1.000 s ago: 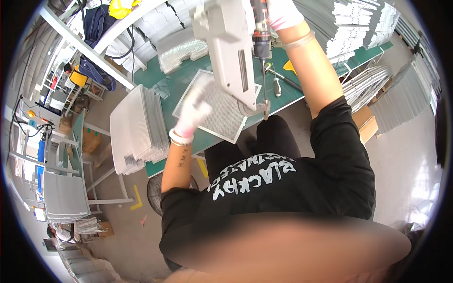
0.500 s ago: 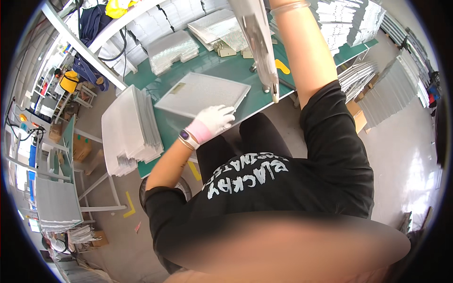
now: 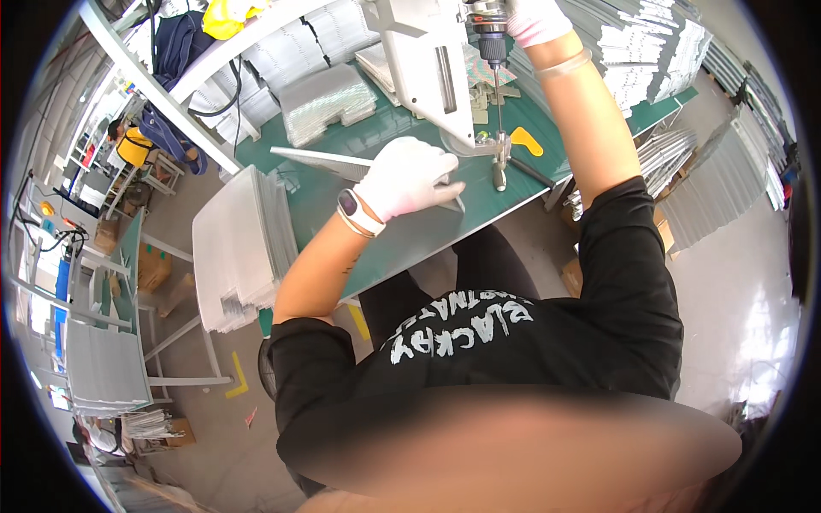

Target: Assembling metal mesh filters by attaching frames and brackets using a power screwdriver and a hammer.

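The gloved left hand (image 3: 409,178) presses a flat grey metal panel (image 3: 342,162) onto the green counter (image 3: 402,239), fingers spread flat (not gripping). The gloved right hand (image 3: 537,19) has its fingers clamped on the grey press's (image 3: 428,60) handle, so the thin rod (image 3: 497,94) might pinch fingertips should the panel slip.

A green-topped workbench (image 3: 402,235) runs across the upper middle. At its centre lies a thin flat metal panel (image 3: 342,162), pressed down at its three o'clock end. At eleven o'clock sits a ribbed silvery pack (image 3: 329,103). Towards two o'clock lie a yellow plastic piece (image 3: 528,141), a dark slim tool (image 3: 532,171), and perhaps a small metal fitting (image 3: 499,175).
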Tool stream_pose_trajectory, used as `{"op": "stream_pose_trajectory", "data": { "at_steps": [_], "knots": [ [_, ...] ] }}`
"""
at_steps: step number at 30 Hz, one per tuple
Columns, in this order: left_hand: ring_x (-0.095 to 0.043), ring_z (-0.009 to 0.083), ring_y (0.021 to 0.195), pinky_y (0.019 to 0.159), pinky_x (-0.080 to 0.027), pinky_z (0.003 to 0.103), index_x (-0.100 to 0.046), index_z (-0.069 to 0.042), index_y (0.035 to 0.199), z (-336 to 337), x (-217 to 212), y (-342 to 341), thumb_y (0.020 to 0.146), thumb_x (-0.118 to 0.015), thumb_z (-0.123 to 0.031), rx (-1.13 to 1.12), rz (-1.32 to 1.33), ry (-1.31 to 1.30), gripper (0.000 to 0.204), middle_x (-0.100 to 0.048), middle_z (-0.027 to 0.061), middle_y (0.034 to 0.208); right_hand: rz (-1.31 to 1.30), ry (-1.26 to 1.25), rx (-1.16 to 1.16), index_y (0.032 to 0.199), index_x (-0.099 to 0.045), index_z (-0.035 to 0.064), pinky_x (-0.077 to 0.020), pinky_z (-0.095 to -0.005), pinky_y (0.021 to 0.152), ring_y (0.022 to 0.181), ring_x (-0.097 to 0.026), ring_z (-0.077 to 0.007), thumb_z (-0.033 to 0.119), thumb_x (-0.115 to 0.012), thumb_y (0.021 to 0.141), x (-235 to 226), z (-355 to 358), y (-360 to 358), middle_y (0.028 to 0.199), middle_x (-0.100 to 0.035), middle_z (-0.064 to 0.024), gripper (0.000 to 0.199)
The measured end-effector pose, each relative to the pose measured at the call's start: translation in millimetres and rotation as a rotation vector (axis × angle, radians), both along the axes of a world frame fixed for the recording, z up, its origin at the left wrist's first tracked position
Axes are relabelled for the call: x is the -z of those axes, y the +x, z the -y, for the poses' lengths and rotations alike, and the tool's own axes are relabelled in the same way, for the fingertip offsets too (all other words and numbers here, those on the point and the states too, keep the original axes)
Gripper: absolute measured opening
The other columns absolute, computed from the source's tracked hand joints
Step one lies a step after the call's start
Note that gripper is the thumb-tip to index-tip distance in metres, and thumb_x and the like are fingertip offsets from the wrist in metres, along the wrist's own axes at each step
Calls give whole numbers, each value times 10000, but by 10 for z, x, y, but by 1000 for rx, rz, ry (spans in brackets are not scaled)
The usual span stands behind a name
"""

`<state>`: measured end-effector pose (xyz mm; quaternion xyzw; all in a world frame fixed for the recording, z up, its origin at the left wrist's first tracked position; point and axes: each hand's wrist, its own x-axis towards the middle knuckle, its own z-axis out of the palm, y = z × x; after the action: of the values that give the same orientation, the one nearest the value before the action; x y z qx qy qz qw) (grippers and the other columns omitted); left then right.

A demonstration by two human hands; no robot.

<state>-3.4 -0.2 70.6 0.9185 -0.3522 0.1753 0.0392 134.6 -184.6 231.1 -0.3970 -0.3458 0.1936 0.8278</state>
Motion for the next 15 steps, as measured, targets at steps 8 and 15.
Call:
{"op": "stream_pose_trajectory", "data": {
  "at_steps": [8, 15],
  "knots": [
    [-621, 280, 537, 595, -516, 382, -618, -122, 621, -126, 853, 625, 823, -695, -388, -57, 260, 30, 343, -595, 76, 562, 33, 216, -199, 1107, -598, 55, -518, -249, 502, 579, -587, -121, 307, -604, 955, -33, -15, 350, 810, -631, -19, 295],
    [-584, 249, 609, 612, -456, 360, -552, -136, 682, -336, -153, 524, 836, -686, -409, 267, 206, 90, 341, -534, 52, 594, 80, 356, -16, 1200, -600, 31, -580, -296, 732, 796, -692, -179, 289, -574, 990, -166, -211, 293, 981, -708, -88, 334]
  ]
}}
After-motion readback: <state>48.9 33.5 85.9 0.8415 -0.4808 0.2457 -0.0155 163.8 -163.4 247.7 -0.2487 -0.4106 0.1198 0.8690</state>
